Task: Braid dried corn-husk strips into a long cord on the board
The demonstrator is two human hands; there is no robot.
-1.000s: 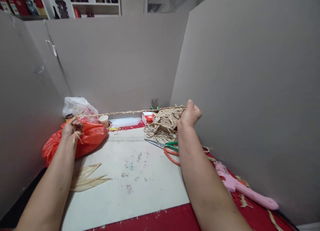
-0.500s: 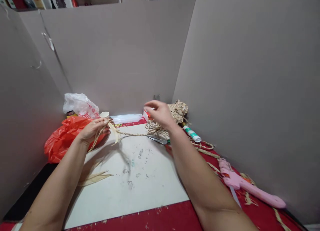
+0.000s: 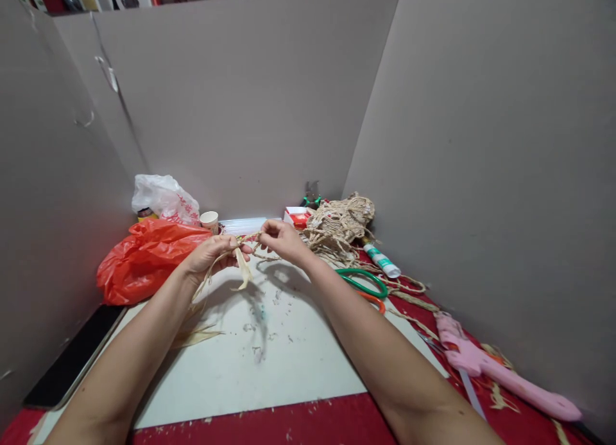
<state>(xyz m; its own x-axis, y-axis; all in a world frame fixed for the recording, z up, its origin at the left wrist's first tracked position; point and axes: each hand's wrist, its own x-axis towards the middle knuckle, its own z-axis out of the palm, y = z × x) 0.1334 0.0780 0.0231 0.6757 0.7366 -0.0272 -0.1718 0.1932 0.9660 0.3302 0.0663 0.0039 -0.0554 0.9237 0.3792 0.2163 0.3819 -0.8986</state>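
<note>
Head cam: your L hand [image 3: 214, 255] is closed, fingers pinching the twisted cord [image 3: 255, 238] w/ a pale husk strip [image 3: 244, 270] hanging off it. Your R hand [image 3: 282, 239] is right beside it, thumb & fingertips pinched together on the same cord. So the cord's up between your two hands, over the white board [image 3: 240, 381] on the red-covered table [image 3: 269, 426]. More dry husk [image 3: 197, 336] lies on the board near your L forearm.

L side: red plastic bag [image 3: 144, 259], w/ a white bag [image 3: 166, 198] behind it & a black phone-like slab [image 3: 74, 358] nearer you. Paper cup [image 3: 209, 221] stands beside the red bag; clear sticks [image 3: 248, 225] lie just R of the cup.

R side: big heap of braided cord [image 3: 344, 223] by a red-and-white box [image 3: 297, 217], green-handled pliers [image 3: 312, 196] behind. Scissors w/ green & orange handles [image 3: 368, 291] are partly under your R forearm; pink glue gun [image 3: 510, 374] far R, green-and-white tube [image 3: 382, 261] by the heap.
</note>
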